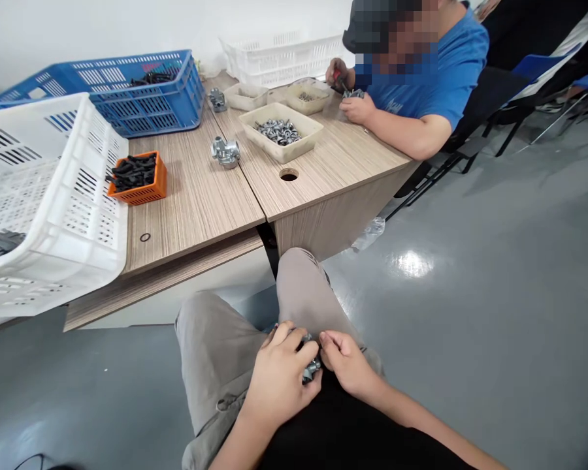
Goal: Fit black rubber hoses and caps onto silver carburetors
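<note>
Both my hands met over my lap: the left hand wrapped its fingers around a small metal fitting, and the right hand pinched it from the other side. Far beyond the fingers, another fitting lay on the desk.

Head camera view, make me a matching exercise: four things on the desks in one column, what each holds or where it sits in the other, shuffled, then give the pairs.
Things:
1. orange bin
2. blue crate
3. beige tray
4. metal part

Descriptions:
A. holds small silver metal pieces
B. gripped between the left hand and right hand over the lap
C. sits at the far left of the desk, by the wall
D. full of small black pieces

Pairs: 1-D, 2-C, 3-A, 4-B
</note>
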### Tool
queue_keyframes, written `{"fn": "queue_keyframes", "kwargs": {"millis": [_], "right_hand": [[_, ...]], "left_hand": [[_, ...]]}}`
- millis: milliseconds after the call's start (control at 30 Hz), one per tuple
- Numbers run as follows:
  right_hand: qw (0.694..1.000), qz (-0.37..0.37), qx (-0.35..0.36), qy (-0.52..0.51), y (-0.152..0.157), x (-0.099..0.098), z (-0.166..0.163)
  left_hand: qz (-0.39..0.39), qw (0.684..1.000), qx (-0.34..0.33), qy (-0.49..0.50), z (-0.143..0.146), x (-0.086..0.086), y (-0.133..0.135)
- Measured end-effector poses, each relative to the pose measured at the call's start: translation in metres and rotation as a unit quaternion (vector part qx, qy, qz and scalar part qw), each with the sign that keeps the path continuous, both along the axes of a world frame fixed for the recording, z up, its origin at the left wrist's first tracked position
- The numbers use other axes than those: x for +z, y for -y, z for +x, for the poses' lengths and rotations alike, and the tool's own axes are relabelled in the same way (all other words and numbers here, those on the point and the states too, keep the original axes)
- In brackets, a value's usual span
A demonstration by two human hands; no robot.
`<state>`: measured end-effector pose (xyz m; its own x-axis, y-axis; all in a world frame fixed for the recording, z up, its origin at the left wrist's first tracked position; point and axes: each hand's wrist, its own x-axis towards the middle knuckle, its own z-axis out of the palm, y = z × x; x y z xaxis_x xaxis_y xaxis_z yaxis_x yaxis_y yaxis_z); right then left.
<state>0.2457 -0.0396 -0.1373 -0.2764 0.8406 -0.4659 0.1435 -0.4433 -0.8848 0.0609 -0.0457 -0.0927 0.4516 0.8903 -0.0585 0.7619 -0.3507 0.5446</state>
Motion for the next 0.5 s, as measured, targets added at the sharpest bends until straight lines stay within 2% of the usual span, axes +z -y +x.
{"fn": "queue_keyframes", "kwargs": {"millis": [100, 200, 500], "right_hand": [[0.999, -0.042, -0.019, -0.023, 0.002, -0.002, -0.001], [0.998, -0.053, -0.032, -0.031, 0.003, -0.006, -0.001], [0.999, -0.002, -0.038, 0.009, -0.01, -0.013, -0.01]], "left_hand": [[-0.019, 1.0, -0.011, 0.005, -0.001, 0.002, -0.001], [-0.02, 0.999, -0.028, 0.028, -0.003, -0.002, -0.001], [-0.038, 0.994, -0.037, 0.098, -0.011, -0.016, -0.012]]}}
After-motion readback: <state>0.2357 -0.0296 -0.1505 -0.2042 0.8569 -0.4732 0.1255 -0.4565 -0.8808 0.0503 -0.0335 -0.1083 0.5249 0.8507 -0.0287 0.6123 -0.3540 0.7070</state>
